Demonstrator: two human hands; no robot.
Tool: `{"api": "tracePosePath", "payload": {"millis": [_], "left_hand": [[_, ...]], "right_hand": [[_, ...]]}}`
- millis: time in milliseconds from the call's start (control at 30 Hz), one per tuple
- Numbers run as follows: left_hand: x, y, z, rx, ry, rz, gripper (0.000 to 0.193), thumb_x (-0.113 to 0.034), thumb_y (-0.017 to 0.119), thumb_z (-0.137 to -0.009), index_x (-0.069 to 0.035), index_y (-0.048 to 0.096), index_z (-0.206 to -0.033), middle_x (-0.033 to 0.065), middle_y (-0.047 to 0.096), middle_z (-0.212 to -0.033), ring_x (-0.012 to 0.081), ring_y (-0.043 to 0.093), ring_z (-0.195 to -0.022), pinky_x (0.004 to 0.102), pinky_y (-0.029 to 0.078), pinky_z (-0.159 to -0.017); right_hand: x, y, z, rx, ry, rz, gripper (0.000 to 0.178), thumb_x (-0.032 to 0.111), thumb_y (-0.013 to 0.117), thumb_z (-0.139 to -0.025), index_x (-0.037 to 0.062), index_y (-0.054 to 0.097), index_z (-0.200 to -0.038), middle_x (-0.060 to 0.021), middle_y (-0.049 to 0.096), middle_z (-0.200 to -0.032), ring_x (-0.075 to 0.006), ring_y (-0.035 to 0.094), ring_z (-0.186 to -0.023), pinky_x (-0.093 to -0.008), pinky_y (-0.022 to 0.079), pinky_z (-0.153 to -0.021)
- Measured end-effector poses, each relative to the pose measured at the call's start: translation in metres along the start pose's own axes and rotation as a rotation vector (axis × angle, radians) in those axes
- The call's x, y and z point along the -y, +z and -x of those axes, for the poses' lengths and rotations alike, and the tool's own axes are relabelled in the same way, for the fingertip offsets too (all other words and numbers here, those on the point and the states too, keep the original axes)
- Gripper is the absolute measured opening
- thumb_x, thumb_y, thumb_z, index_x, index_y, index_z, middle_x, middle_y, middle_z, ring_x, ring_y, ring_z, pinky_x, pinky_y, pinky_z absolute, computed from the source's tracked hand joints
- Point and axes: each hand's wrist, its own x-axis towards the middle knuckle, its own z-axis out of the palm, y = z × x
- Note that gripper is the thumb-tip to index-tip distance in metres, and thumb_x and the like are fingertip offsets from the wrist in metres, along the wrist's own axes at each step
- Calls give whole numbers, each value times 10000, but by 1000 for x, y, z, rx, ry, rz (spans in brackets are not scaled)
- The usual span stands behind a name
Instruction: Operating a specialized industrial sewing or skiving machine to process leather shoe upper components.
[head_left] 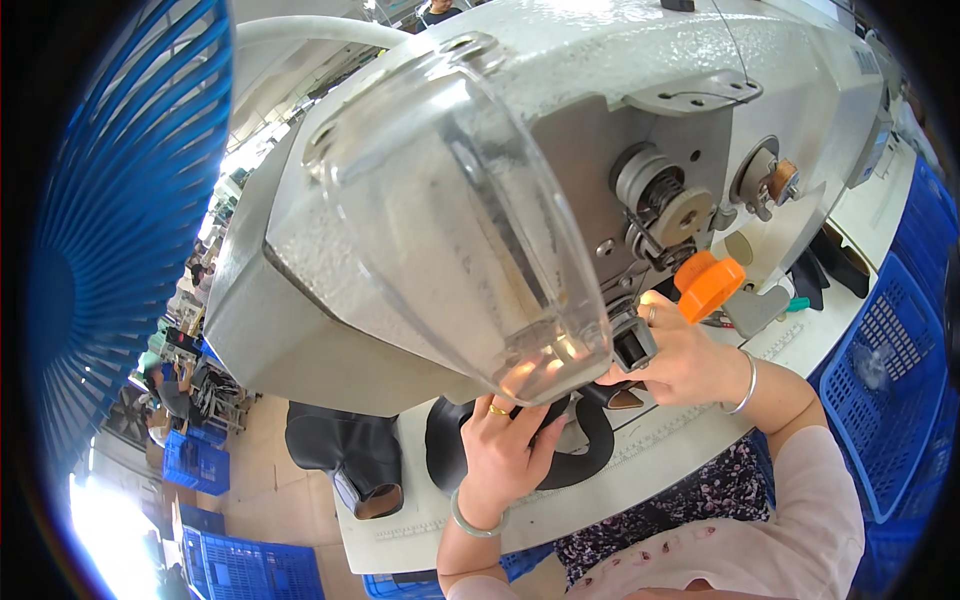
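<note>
A black leather shoe upper (pixel 592 455) with a curved cut-out lies on the white sewing table, under the head of a large sewing machine (pixel 400 230). My left hand (pixel 505 450), wearing a ring and a bangle, rests on the leather with fingers stretched and thumb apart. Its fingertips are partly behind the clear plastic guard (pixel 470 250). Beside the needle area, my right hand (pixel 695 360) has bent fingers closed at the upper's right edge; the machine's metal parts cover some of them. The needle is hard to make out behind the guard.
Another black shoe upper (pixel 345 450) hangs over the table's left end. Thread tension knobs and an orange knob (pixel 708 285) stick out above my right hand. A blue fan (pixel 130 220) stands at left, blue baskets (pixel 885 390) at right. Black shoe pieces (pixel 840 262) lie at the back right.
</note>
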Motion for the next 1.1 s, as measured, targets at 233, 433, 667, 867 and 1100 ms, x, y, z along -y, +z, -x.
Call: {"api": "tracePosePath", "payload": {"millis": [233,433,667,867,1100], "left_hand": [[-1,0,-1,-4,-4,-14,408,-61,735,-667,-12,674,-1068,158,614,-1122,329,594,-886,369,509,-780],[-1,-1,-2,-7,-2,0,404,-63,738,-665,-7,673,-1060,156,621,-1109,334,595,-883,370,508,-780],[-1,1,-4,-12,7,-3,407,-71,737,-663,-6,674,-1059,156,623,-1087,339,592,-876,374,506,-763],[-3,2,-4,-21,16,-26,401,-73,736,-660,-11,677,-1052,149,617,-1057,336,594,-874,377,507,-755],[-1,1,-4,-9,4,-34,401,-80,743,-653,-15,680,-1043,144,623,-1057,336,602,-862,374,515,-747]], "right_hand": [[1,5,1,-39,10,-24,287,5,644,-623,155,657,-867,28,608,-1019,-192,541,-928,-348,416,-796],[0,3,0,-25,26,-32,252,-3,640,-643,152,656,-842,37,613,-1011,-192,543,-917,-344,420,-793],[-2,3,0,-11,63,-61,259,-25,624,-651,155,652,-836,46,623,-1028,-195,561,-910,-349,423,-788],[-5,5,1,-20,95,-101,286,-41,622,-650,159,650,-854,51,627,-986,-198,581,-872,-348,425,-767],[-7,7,2,-34,86,-83,300,-39,625,-642,172,655,-853,60,620,-949,-194,566,-827,-347,413,-734]]}}
